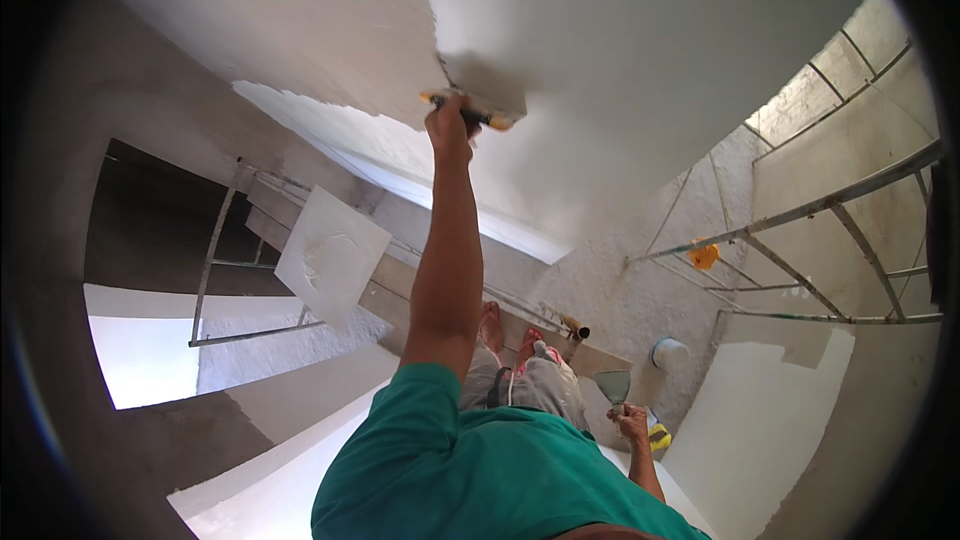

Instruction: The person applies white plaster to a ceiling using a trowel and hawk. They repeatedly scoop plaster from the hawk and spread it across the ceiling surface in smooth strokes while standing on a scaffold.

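My left arm stretches far forward, and my left hand (452, 127) is closed around the handle of a wide plastering trowel (492, 112) with yellow ends. The trowel's blade lies against or very near the plastered surface (600, 50), at the ragged border between smooth white plaster and a duller beige-grey coat (330, 30). Low on the right, beside my body, my right hand (630, 424) grips a putty knife (612, 385) by its handle, with the broad grey blade upward. A yellow and black object (658, 437) shows next to this hand; its kind is unclear.
My bare feet (528, 345) stand on scaffold planks (385, 290). A white square board (345, 240) with a smear of plaster rests to the left. Metal scaffold frames (790, 215) rise on both sides. A pale bucket (668, 353) stands below; an orange-yellow object (705, 256) is on the right frame.
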